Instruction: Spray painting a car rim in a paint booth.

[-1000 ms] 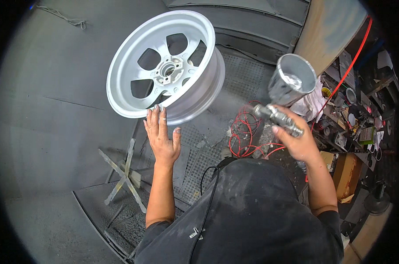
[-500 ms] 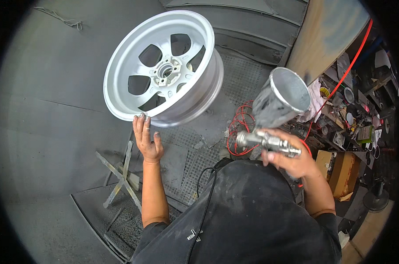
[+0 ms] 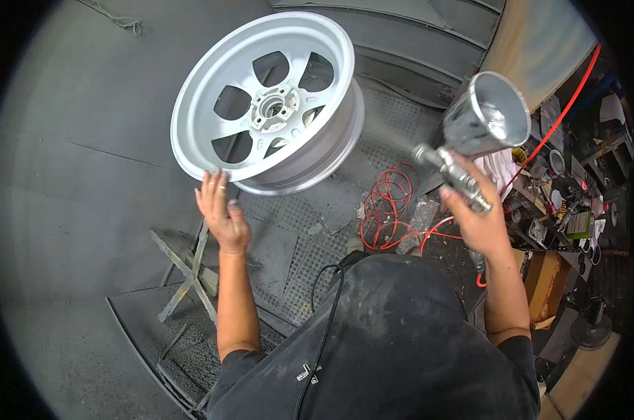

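Observation:
A silver-white car wheel rim (image 3: 315,148) is held up at a tilt, its open face with several spokes turned toward me. At its lower left edge, my left hand (image 3: 222,213) has its fingers stretched out, fingertips at the lip; whether they press on it I cannot tell. My right hand (image 3: 479,210) is wrapped round a metal spray gun (image 3: 453,176), whose nozzle points left toward the rim. On top of the gun sits a grey-stained metal cup (image 3: 467,124), open and tilted, with something shiny inside. What supports the rim is mostly hidden behind it.
A red hose (image 3: 387,210) lies coiled on the textured floor; another stretch (image 3: 565,105) hangs at the right. Cluttered shelves (image 3: 562,189) and a cardboard box (image 3: 546,283) stand there too. A cross-shaped stand (image 3: 189,276) is at the lower left, near a grey wall (image 3: 86,210).
The rim has turned counterclockwise. My right hand has raised the spray gun up and to the right, tilting its cup differently. My left hand has shifted slightly left and up.

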`<state>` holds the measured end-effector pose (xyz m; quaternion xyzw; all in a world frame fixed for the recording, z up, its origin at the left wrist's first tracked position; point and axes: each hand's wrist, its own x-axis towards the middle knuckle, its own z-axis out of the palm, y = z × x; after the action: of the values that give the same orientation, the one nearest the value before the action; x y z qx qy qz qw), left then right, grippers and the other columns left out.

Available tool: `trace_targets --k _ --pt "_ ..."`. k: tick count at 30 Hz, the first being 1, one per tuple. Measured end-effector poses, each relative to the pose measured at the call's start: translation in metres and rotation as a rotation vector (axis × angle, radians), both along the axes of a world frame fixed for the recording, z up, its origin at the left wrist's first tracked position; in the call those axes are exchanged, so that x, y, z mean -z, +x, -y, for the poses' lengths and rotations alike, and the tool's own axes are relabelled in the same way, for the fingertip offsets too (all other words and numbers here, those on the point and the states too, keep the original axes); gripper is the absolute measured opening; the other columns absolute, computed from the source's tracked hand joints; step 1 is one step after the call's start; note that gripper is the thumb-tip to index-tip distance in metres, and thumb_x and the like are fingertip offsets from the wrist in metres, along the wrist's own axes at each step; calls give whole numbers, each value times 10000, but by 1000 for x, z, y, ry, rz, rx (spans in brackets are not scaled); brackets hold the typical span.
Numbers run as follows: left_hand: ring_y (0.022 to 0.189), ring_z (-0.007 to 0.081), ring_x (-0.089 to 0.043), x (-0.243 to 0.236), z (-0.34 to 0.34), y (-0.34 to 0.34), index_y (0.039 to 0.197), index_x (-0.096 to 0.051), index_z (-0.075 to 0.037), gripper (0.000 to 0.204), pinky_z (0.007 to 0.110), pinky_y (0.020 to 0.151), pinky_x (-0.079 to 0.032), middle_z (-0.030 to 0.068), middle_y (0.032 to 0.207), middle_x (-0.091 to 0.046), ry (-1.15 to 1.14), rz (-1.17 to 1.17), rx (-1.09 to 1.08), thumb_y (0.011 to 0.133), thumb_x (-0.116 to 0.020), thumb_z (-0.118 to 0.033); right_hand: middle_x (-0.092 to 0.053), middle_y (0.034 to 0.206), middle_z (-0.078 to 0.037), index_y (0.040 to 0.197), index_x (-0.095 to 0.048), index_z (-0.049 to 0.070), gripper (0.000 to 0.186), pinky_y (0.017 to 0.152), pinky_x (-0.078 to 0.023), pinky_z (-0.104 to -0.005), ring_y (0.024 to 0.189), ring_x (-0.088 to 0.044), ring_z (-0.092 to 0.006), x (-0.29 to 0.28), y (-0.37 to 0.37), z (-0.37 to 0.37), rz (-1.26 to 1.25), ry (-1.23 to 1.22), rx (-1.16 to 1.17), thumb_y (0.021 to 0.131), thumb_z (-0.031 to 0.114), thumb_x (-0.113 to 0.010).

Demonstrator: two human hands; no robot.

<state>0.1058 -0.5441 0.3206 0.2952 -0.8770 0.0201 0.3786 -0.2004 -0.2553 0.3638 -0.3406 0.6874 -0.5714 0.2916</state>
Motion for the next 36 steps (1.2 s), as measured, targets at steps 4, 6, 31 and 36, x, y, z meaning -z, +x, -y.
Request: trace_targets --k 4,6,31,36 --pt "1400 358 -314 -1 -41 -33 1328 -527 -20 521 490 1145 -175 153 1407 -484 60 35 -1 995 -356 -383 -628 1190 -91 1305 -543 8 457 933 -454 -314 1047 -595 -179 -11 27 -8 367 67 -343 882 139 -656" --pt "1405 390 -272 1 -49 -44 1356 -498 -29 536 531 1136 -155 162 1431 -438 117 -66 39 976 -403 -396 -638 1203 -110 1292 -552 5 449 915 -467 -313 1054 -621 -201 -11 37 -9 449 124 -421 879 148 -655" --pt "1375 390 -351 17 57 29 1117 -658 30 522 481 1107 -282 168 1301 -581 133 -339 169 1006 -427 -425 -636 1175 -101 1311 -547 48 490 922 -445 -304 1046 -597 -166 -9 33 -6 111 29 -357 860 183 -684" --pt "1394 387 -322 6 62 35 1185 -622 25 535 481 1115 -271 187 1353 -542 127 -285 30 1021 -357 -410 -654 1079 -74 1304 -538 26 461 793 -468 -256 844 -573 -95 -4 4 5 -262 -77 -20 870 129 -657"
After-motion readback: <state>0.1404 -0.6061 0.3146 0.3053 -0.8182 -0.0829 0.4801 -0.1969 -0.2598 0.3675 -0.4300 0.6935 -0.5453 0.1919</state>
